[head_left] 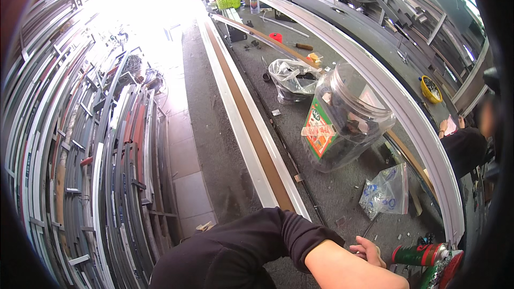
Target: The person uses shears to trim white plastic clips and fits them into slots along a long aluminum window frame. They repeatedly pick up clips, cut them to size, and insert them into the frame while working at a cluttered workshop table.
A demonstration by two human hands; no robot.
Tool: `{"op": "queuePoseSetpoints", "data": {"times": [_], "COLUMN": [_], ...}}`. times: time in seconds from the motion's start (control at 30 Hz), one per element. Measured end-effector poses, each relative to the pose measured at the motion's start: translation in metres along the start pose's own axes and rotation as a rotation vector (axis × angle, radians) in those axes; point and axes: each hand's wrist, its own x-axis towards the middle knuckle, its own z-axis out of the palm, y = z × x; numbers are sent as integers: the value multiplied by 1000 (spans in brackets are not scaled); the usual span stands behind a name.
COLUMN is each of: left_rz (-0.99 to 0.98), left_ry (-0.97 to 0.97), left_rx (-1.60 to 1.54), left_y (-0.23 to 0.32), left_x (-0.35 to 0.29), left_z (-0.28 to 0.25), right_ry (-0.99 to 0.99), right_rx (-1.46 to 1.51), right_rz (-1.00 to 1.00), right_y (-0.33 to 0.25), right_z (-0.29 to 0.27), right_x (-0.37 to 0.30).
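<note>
My left arm, in a black sleeve pushed up the forearm, crosses the lower edge toward the lower right; the left hand is out of the picture. Beyond that forearm show the curled fingers of my right hand (369,252), partly hidden by it. What they hold, if anything, I cannot make out. Just right of them a red and green can (417,255) lies on its side. A zip bag of small metal parts (383,190) lies above the hand. Left of it stretches a long white profile (235,112) with a brown strip along its middle.
A big clear jar (348,123) of parts leans beside a clear plastic bag (293,77). A long pale profile (385,80) arches along the right. Metal bars (64,155) crowd the left. At right, a co-worker (465,147) holds something pink near a yellow bowl (430,89).
</note>
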Motion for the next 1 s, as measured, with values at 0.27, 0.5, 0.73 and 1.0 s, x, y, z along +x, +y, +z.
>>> {"op": "queuePoseSetpoints", "data": {"times": [0.27, 0.5, 0.73, 1.0], "left_rz": [-139, -50, -40, -94], "left_ry": [-207, -61, -89, -147], "left_rx": [12, -48, -41, -66], "left_y": [0, -1, -2, 3], "left_x": [2, 1, 1, -4], "left_z": [12, 0, 1, -3], "right_ry": [23, 26, 67, 95], "right_rx": [-1, -13, -42, -84], "right_rz": [-9, -37, -105, -88], "right_y": [-3, -3, 0, 1], "right_z": [0, -1, 2, 1], "right_x": [-1, -5, -4, -5]}}
